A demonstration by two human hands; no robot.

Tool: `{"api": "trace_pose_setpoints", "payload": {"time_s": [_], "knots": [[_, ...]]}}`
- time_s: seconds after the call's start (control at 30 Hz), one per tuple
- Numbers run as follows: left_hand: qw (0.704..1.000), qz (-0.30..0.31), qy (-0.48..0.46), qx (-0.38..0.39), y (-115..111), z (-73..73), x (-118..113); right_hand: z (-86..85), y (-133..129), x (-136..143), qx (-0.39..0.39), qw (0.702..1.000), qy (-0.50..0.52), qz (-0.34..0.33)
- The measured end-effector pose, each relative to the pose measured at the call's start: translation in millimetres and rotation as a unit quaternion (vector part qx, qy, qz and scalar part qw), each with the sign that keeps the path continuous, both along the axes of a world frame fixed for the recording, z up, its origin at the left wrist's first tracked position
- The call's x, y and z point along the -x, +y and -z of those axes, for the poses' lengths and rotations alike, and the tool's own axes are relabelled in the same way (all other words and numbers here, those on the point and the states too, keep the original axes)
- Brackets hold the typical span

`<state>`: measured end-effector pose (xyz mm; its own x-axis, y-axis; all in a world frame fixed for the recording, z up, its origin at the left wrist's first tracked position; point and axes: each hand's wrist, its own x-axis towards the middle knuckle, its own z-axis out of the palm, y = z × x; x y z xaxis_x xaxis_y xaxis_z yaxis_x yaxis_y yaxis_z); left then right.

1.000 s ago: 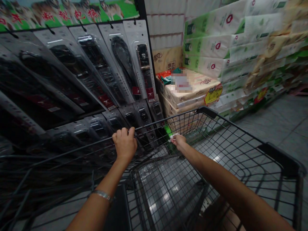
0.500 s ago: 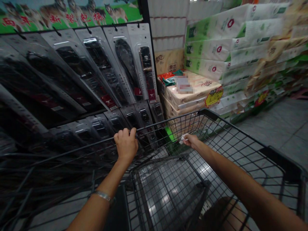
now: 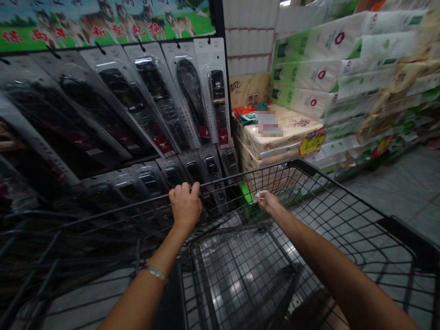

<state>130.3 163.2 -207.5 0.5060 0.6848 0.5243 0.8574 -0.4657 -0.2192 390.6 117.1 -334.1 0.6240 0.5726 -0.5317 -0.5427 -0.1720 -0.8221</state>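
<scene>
My left hand [image 3: 185, 206] grips the left top rim of a black wire shopping cart [image 3: 343, 201]. A silver bracelet [image 3: 155, 272] sits on that wrist. My right hand [image 3: 268, 200] reaches deep into the cart, close to its front wire wall, with its fingers closed on a small white wad [image 3: 260, 194] that looks like paper or cloth. The cart's basket shows the shiny floor through its wire bottom.
Packaged black belts [image 3: 187, 91] hang in rows on a display at the left, under a green banner with wolves [image 3: 103, 18]. Stacked tissue packs [image 3: 330, 68] and a beige pack pile [image 3: 285, 137] stand ahead and right. Grey tiled floor [image 3: 405, 183] lies at right.
My right hand with the white wad has shifted a little right along the cart's front wall. The view has drifted, so the belt display sits further right. My left hand keeps its grip.
</scene>
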Motion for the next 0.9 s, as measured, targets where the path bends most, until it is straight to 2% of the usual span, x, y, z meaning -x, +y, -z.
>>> {"api": "trace_pose_setpoints", "payload": {"time_s": [0.13,0.37,0.47,0.57,0.7,0.8,0.9], "knots": [[1.000,-0.008,0.003,0.006,-1,-0.5,-1,-20.8,-3,0,-0.017,0.998,0.051,0.029],[1.000,-0.005,-0.008,-0.010,0,0.3,-2,-65.0,-2,4,-0.110,0.991,0.070,0.020],[1.000,-0.002,-0.010,-0.021,0,1.0,-1,-73.4,-1,5,-0.139,0.989,0.056,0.015],[0.999,-0.001,-0.010,-0.033,1,2.5,-1,-65.9,-3,8,-0.158,0.987,0.021,0.027],[0.999,-0.001,-0.014,-0.047,1,5.2,-1,-42.4,-10,10,-0.134,0.990,-0.005,0.051],[0.998,-0.003,-0.018,-0.052,2,6.9,0,-29.7,-13,7,-0.136,0.990,0.000,0.033],[0.999,-0.002,-0.021,-0.050,3,7.4,0,-24.1,-14,0,-0.148,0.989,0.004,0.005]]}}
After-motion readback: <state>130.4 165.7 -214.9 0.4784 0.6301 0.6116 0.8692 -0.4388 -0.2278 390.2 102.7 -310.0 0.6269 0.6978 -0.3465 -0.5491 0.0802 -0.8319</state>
